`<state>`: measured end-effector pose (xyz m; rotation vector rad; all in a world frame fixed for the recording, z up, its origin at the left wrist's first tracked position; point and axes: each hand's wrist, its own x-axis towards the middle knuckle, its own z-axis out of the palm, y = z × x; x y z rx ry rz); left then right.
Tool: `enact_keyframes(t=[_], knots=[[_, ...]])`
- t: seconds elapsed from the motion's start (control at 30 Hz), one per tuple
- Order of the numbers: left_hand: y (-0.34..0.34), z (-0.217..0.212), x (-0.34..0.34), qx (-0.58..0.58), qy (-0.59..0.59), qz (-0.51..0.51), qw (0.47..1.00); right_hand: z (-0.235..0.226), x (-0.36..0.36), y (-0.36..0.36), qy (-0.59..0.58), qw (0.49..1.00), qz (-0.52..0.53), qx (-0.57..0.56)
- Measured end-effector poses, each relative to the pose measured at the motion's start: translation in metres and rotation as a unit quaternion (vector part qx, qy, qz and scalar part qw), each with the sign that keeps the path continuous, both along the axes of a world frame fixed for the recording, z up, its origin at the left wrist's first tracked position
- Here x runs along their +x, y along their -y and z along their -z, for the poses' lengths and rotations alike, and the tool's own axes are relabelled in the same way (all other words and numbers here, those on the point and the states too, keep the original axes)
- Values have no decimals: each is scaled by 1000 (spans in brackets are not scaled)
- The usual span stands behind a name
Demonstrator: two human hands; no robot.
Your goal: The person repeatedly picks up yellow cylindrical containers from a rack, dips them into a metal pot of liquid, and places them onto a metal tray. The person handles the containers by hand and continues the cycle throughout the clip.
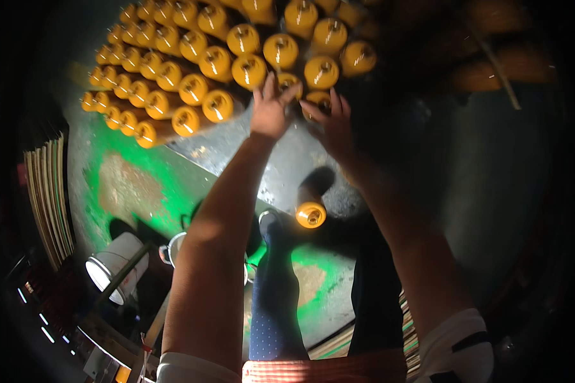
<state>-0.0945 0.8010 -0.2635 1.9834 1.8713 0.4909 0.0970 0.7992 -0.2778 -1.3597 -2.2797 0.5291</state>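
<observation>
Many yellow-capped cylinders (217,105) stand packed upright in rows on the floor ahead of me. My left hand (271,108) reaches to the near edge of the group, its fingers spread over one yellow cylinder (288,82). Beside it, my right hand (331,124) has its fingers over the neighbouring yellow cylinder (318,97). Whether either hand grips its cylinder is not clear. A single yellow-capped cylinder (310,214) stands apart on the floor, nearer my legs.
The grey floor carries green paint patches (108,159). A white bucket (115,265) and a metal pot (174,246) stand at my lower left. Stacked flat boards (48,198) line the left edge. The right side is dark, with brown cylinders (492,70) lying there.
</observation>
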Motion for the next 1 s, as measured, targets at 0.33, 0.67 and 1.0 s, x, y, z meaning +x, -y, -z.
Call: enact_keyframes(t=[0.33,0.67,1.0], knots=[[0,25,6,112,91,-80,986,20,17,-16,-105,994,-13,-39],[310,-142,-134,-91,648,-338,676,-143,70,66,-224,858,-7,-462],[589,-182,-140,-262,580,-498,589,-175,-118,337,-321,176,65,-928]])
